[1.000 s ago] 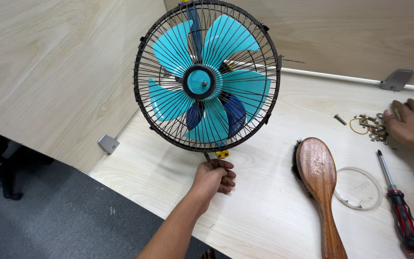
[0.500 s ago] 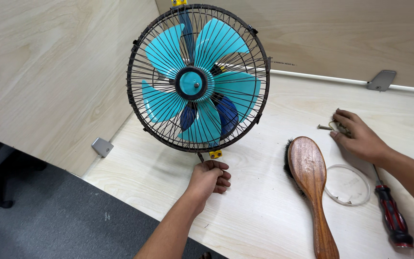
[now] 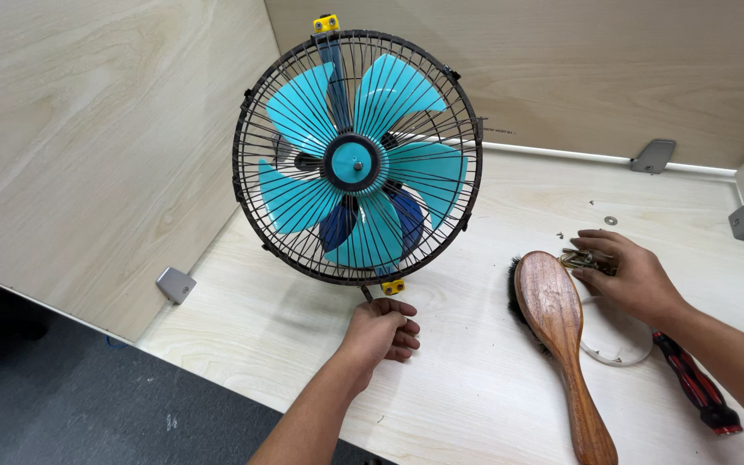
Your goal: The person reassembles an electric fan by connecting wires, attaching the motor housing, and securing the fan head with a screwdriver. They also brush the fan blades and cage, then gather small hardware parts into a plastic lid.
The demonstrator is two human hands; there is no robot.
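Wooden hairbrush [image 3: 561, 336] lies back-up on the pale wood-grain table [image 3: 475, 396], handle toward the near edge, dark bristles showing along its left side. Just right of it, a thin clear plastic ring [image 3: 617, 353] lies flat. Further right, a red-and-black screwdriver [image 3: 697, 394] lies near the right edge. A small washer [image 3: 610, 220] sits far right on the table. Grey metal brackets [image 3: 653, 156] join table to light wood partition walls [image 3: 88, 129]. Dark floor [image 3: 62, 405] at near left.

The fan [image 3: 356, 159] stands at upper centre of the frame on the table [image 3: 475, 379], the left hand [image 3: 381, 330] just below it. At right lies the brush [image 3: 557, 331]; the right hand [image 3: 626, 271] sits beside it, the screwdriver [image 3: 697, 385] lower right.
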